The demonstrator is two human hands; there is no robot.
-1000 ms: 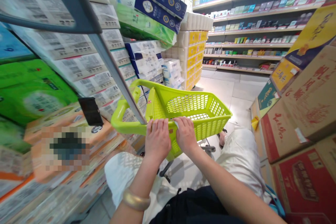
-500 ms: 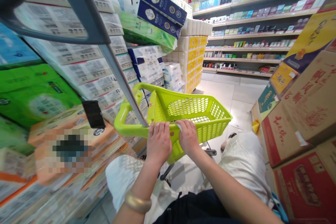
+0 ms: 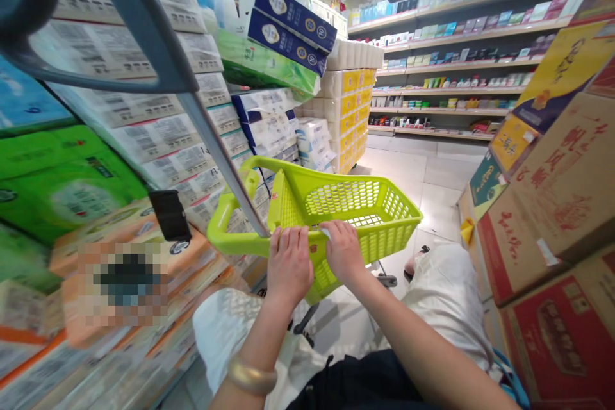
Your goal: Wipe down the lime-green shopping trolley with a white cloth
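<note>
A lime-green plastic shopping cart (image 3: pixel 331 179) stands in front of me, its slotted basket bare inside. My left hand (image 3: pixel 289 266) is closed over the near rim, fingers curled across the top, close to a grey metal pole (image 3: pixel 225 163). A gold bangle (image 3: pixel 252 376) circles that wrist. Just to the right, my right hand (image 3: pixel 344 253) is bent over the same rim. A small white tissue-like piece (image 3: pixel 325 230) pokes out beside its fingers; the rest of it is hidden under the hand.
Stacked tissue packs (image 3: pixel 177 122) rise at the left, with a black phone-like object (image 3: pixel 170 214) on orange packs. Cardboard cartons (image 3: pixel 562 192) line the right. Stocked shelves (image 3: pixel 456 64) stand beyond the tiled floor (image 3: pixel 398 157). Part of the left is pixelated.
The view has shifted slightly. Both hands stay on the cart's near rim, with almost no movement against it.
</note>
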